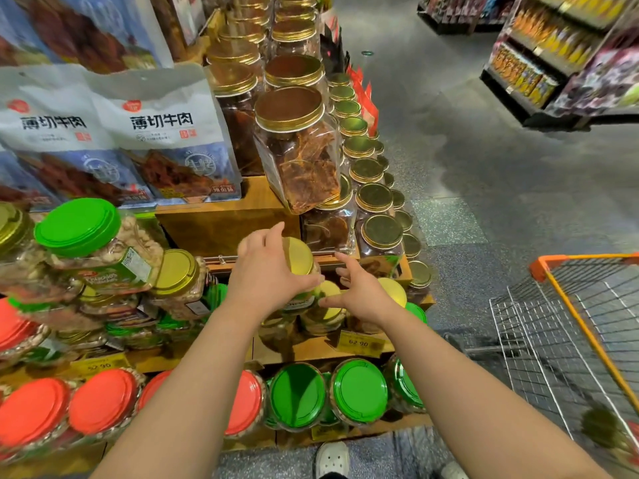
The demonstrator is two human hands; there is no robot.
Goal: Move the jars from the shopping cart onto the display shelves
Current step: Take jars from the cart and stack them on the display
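Observation:
My left hand (266,271) grips a clear jar with a gold lid (298,257) from its left side, holding it over the middle wooden shelf (304,350) of the display. My right hand (356,292) hovers just right of that jar with fingers spread, holding nothing. Two more gold-lidded jars (328,305) stand on the shelf under and beside my hands. The wire shopping cart (567,333) with its orange rim stands at the right; a dark blurred object (601,426) lies in its basket.
Jars with green lids (359,392) and red lids (100,402) fill the lower shelf. Green- and gold-lidded nut jars (79,226) are stacked at left. Tall gold-lidded jars of dried meat (297,146) and snack bags (162,133) stand above. An aisle and other shelving (553,57) lie to the right.

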